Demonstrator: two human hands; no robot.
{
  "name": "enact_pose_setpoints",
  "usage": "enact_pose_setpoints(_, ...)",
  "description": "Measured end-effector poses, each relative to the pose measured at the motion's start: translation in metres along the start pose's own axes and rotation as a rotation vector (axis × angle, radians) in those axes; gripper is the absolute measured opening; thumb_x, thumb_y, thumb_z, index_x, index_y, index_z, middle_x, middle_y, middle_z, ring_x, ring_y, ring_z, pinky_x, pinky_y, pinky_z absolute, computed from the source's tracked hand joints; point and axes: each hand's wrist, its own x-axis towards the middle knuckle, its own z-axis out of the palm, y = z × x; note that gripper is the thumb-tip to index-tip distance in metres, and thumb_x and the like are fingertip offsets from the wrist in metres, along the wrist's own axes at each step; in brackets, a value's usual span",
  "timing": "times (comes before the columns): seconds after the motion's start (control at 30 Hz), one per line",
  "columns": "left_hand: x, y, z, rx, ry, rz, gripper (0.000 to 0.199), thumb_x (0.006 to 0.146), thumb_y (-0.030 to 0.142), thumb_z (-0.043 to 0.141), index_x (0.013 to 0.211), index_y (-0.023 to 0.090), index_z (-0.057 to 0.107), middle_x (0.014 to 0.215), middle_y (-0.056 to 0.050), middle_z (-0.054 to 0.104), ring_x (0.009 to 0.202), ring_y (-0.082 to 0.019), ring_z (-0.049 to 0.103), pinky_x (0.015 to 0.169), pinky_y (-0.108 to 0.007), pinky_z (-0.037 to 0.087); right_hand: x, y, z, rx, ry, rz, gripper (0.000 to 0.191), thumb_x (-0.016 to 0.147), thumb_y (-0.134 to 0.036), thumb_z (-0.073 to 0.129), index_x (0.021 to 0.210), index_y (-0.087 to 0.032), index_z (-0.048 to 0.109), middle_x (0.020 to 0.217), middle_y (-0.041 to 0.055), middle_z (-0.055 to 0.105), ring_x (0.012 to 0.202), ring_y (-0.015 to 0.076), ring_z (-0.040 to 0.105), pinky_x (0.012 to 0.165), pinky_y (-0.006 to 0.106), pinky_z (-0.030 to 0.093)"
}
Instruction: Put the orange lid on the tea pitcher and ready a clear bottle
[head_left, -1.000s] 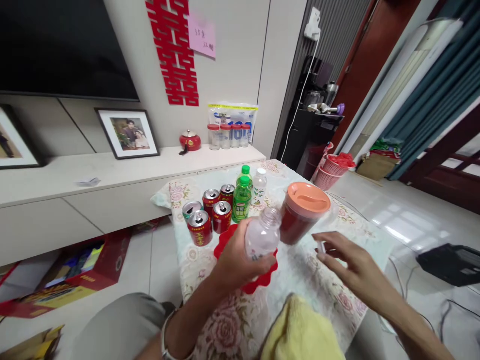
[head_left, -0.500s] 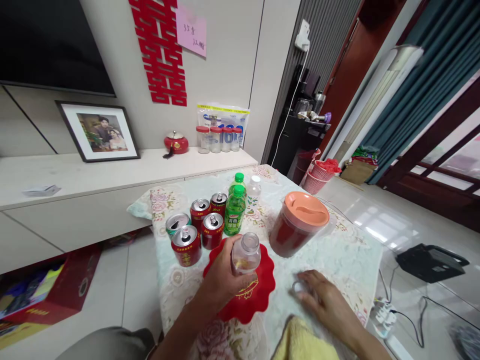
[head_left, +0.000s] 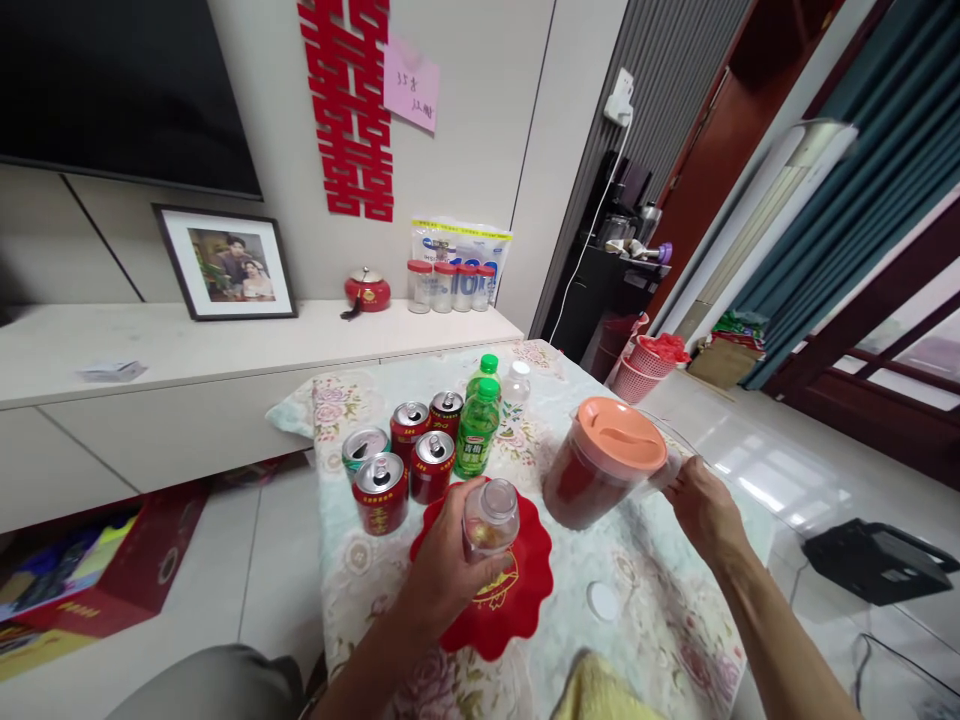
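Wrapped around a clear, uncapped plastic bottle (head_left: 491, 518), my left hand (head_left: 446, 555) holds it over a red scalloped plate (head_left: 531, 600). My right hand (head_left: 709, 510) has its fingers closed on the handle of a clear pitcher (head_left: 581, 485), which has an orange lid and holds dark reddish-brown liquid. The pitcher stands on the table to the right of the plate. A white bottle cap (head_left: 603, 601) lies loose on the tablecloth between the plate and my right forearm.
Several opened drink cans (head_left: 380, 495) stand at the table's left, beside green tea bottles (head_left: 478, 430) and a clear white-capped bottle (head_left: 516, 390). A yellow cloth (head_left: 604, 690) lies at the near edge. The floral tablecloth (head_left: 352, 590) covers the table.
My right hand has let go of the white cap on the table and moved up and right to the pitcher's handle. My left hand still holds the bottle over the plate.
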Motion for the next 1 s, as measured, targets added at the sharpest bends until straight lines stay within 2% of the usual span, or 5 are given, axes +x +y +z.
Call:
enact_pose_setpoints(0.13,0.001,-0.002,0.002,0.007,-0.008,-0.016,0.073,0.069,0.028,0.076,0.136,0.022,0.047,0.137,-0.011,0.063,0.127,-0.031,0.061,0.11,-0.046,0.046,0.009,-0.002,0.013,0.079,-0.062,-0.033,0.059,0.068,-0.073,0.077,0.057,-0.023,0.049,0.054,-0.0042,0.049,0.052,0.0128,0.047,0.053,0.029,0.045)
enact_pose_setpoints(0.3,0.004,-0.006,0.003,-0.014,0.001,-0.012,0.077,0.068,0.03,0.076,0.138,0.021,0.045,0.136,-0.011,0.064,0.125,-0.032,0.062,0.109,-0.046,0.047,0.001,-0.001,0.019,0.114,-0.069,-0.031,0.061,0.071,-0.059,0.081,0.051,-0.022,0.036,0.047,-0.0099,0.025,0.043,0.007,0.023,0.044,0.025,0.025)
enact_pose_setpoints(0.57,0.006,-0.002,0.003,0.003,-0.01,-0.03,0.081,0.07,0.031,0.074,0.143,0.019,0.041,0.144,-0.016,0.059,0.133,-0.034,0.058,0.113,-0.051,0.044,-0.03,-0.005,0.022,0.167,0.063,-0.072,0.059,0.075,-0.05,0.079,0.05,-0.022,0.034,0.048,-0.0099,0.023,0.044,0.0065,0.019,0.043,0.024,0.021)
enact_pose_setpoints(0.83,0.002,-0.002,0.009,0.034,0.035,-0.001,0.08,0.07,0.023,0.07,0.144,0.021,0.04,0.138,-0.017,0.062,0.126,-0.037,0.063,0.107,-0.056,0.05,-0.06,-0.035,0.014,0.141,0.124,-0.024,0.056,0.072,-0.049,0.08,0.051,-0.022,0.036,0.05,-0.0093,0.021,0.046,0.0071,0.018,0.041,0.023,0.018)
enact_pose_setpoints(1.0,0.0,-0.007,0.011,-0.005,-0.039,-0.007,0.083,0.072,0.02,0.069,0.147,0.022,0.035,0.147,-0.017,0.056,0.134,-0.035,0.057,0.113,-0.054,0.045,-0.073,-0.05,0.008,0.127,0.119,0.033,0.055,0.069,-0.047,0.084,0.05,-0.021,0.039,0.054,-0.0078,0.023,0.048,0.0071,0.017,0.041,0.023,0.019)
